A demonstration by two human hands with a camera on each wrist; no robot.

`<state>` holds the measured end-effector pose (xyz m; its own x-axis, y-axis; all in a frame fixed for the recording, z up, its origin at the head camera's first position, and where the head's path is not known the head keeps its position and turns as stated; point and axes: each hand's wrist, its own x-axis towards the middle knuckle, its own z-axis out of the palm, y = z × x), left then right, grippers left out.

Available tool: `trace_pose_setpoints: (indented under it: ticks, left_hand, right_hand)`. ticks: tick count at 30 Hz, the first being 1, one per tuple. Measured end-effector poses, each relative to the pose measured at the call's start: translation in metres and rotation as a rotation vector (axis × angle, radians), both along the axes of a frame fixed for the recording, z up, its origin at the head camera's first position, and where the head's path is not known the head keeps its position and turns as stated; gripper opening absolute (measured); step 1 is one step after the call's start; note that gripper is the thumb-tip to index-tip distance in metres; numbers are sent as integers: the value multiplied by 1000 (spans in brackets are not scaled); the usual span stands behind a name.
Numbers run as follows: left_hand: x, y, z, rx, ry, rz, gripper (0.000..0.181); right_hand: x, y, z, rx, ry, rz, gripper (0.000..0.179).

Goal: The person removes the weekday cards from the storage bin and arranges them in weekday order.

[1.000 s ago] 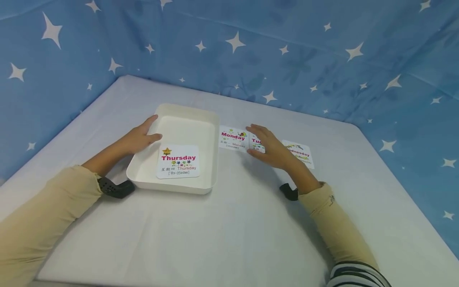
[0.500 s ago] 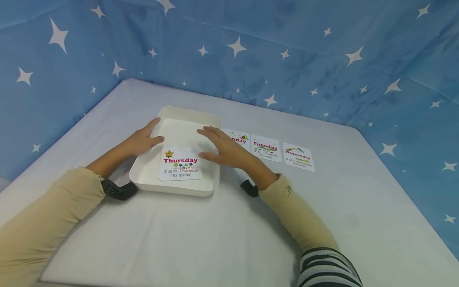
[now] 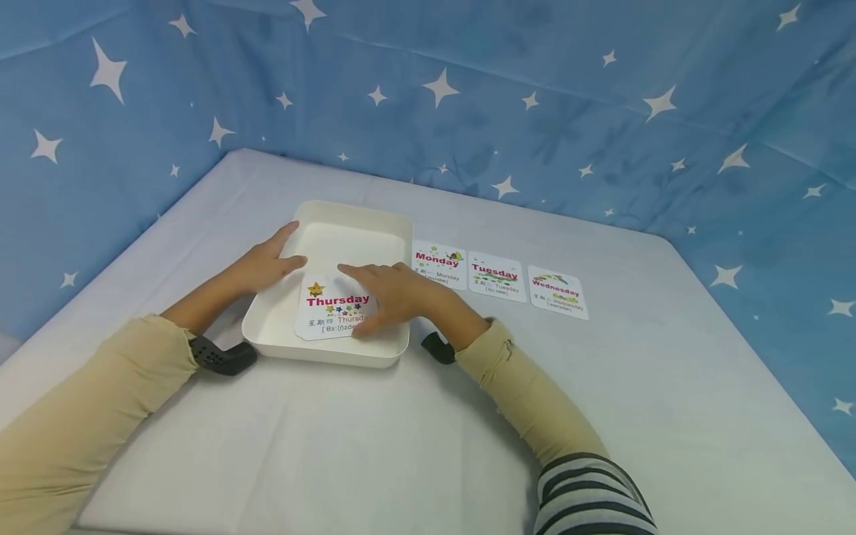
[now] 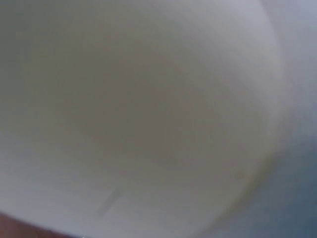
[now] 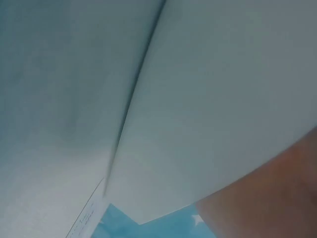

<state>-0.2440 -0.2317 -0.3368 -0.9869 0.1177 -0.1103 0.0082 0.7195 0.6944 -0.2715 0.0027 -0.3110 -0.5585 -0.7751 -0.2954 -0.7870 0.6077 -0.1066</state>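
My left hand [image 3: 261,264] holds the left rim of a shallow white tray [image 3: 357,355], thumb over the inside. In the left wrist view the tray's wall [image 4: 163,109] is blurred and fills most of the frame. Inside the tray lies a white card printed "Thursday" [image 3: 328,312], near the front. Over that card's right side reaches my right hand [image 3: 394,293], fingers extended toward its upper edge and thumb at its lower right. Part of the card is hidden under the hand. The tray's outer side [image 5: 208,99] shows close up in the right wrist view.
To the tray's right, three cards lie in a row: "Monday" [image 3: 438,260], "Tuesday" [image 3: 495,275] and "Wednesday" [image 3: 557,291]. A white cloth [image 3: 374,446] covers the table. Behind it hangs a blue curtain with white stars [image 3: 568,111].
From above the Tuesday card, my right hand has moved left and down to the Thursday card. That card has turned slightly. My left hand stays on the tray.
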Motion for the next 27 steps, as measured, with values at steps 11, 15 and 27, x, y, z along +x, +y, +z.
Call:
trace_pose_setpoints:
  ticks: [11, 15, 27]
  left_hand:
    - [1, 0, 1, 7, -7, 3, 73]
    - [2, 2, 2, 5, -10, 0, 73]
    - [2, 2, 3, -8, -8, 11, 73]
  right_hand:
    - [2, 2, 1, 39, 43, 27, 103]
    - [2, 4, 1, 17, 44, 41, 95]
    - [8, 4, 5, -30, 134, 56, 80]
